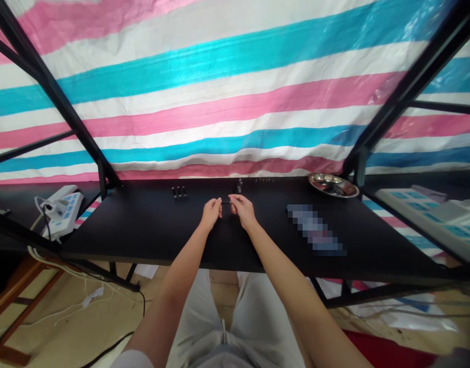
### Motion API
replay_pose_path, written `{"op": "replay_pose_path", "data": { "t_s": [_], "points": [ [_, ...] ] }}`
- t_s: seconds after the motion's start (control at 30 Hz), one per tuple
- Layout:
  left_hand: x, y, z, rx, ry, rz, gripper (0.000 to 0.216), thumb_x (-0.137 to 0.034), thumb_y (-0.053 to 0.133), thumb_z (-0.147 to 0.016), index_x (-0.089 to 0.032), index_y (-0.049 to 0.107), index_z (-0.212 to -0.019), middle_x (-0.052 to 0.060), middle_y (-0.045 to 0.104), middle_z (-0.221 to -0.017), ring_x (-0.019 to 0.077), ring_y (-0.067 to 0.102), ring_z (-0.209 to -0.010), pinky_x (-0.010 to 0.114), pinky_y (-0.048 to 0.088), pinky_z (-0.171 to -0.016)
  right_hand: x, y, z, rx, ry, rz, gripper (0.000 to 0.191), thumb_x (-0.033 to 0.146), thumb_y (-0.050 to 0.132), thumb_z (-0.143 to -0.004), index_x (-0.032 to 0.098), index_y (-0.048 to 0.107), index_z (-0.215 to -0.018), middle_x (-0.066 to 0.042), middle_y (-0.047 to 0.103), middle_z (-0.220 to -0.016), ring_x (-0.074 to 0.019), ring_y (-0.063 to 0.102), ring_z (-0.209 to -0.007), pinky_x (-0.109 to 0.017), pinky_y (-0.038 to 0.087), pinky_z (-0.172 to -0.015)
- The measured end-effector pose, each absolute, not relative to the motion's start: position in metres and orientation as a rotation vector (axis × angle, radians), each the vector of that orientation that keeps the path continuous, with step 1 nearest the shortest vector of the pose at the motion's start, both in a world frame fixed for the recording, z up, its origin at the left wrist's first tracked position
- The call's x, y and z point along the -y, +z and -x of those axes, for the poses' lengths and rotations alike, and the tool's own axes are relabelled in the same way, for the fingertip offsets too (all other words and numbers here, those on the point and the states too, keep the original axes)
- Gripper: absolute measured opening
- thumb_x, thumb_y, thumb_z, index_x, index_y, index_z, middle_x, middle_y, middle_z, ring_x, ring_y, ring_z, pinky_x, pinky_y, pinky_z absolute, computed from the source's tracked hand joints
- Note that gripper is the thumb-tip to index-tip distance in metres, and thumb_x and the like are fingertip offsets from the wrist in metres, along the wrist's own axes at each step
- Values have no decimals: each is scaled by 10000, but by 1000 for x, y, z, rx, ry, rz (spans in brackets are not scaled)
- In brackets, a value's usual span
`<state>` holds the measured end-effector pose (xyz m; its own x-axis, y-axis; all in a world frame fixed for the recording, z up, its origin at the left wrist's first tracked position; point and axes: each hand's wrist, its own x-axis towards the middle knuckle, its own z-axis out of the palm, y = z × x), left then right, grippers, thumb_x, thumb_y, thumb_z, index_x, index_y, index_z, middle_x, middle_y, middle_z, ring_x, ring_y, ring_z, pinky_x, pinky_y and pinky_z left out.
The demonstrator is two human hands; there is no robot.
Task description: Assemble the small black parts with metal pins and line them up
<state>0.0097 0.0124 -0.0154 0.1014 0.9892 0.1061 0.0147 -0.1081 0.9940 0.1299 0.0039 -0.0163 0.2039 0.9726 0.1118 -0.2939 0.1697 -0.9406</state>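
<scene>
Both of my arms reach out over a black table (150,230). My left hand (211,212) and my right hand (242,209) are closed in a pinch, fingertips nearly meeting. Between them they hold a small thin dark piece (225,203), too small to name. A short row of small dark cylinders (179,192) stands on the table behind my left hand. Another small dark part (240,186) stands just beyond my right hand.
A round metal dish (333,185) sits at the table's back right. A white power strip (62,209) with cables lies off the left end. Black frame bars rise at both sides before a pink, blue and white striped tarp (219,92). A flat pixelated item (315,229) lies right of my hands.
</scene>
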Motion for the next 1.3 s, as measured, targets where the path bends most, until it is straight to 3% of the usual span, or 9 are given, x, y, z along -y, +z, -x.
{"op": "replay_pose_path", "data": {
  "t_s": [0.53, 0.83, 1.1, 1.3],
  "points": [
    [-14, -12, -9, -1115, 1237, -1256, 349, -455, 510, -764, -166, 425, -589, -49, 461, -476, 35, 405, -342, 161, 239, -359, -1, -10, -132, 896, 1052, 978, 330, 411, 661, -603, 166, 593, -813, 76, 440, -416, -61, 350, -384, -217, 247, -399],
    [-18, -6, -4, -1082, 1325, -1111, 305, -464, 524, -763, -176, 429, -792, -38, 549, -646, 24, 439, -347, 149, 206, -321, -5, -16, -134, 814, 1142, 951, 317, 406, 671, -581, 164, 610, -778, 74, 434, -457, -52, 339, -382, -212, 242, -378],
    [-19, -5, 0, -1019, 1344, -1071, 357, -449, 635, -669, -157, 490, -815, 0, 598, -705, 31, 448, -370, 169, 240, -333, -3, -15, -133, 933, 1211, 987, 340, 446, 673, -594, 160, 619, -769, 52, 480, -503, -67, 394, -405, -225, 295, -403],
    [-17, -4, 0, -931, 1375, -1065, 390, -385, 716, -579, -139, 555, -836, -26, 553, -652, 32, 438, -384, 177, 256, -344, 0, -22, -137, 1381, 817, 1138, 276, 437, 596, -695, 186, 629, -805, 12, 549, -579, -113, 465, -504, -263, 376, -524]
  ]
}}
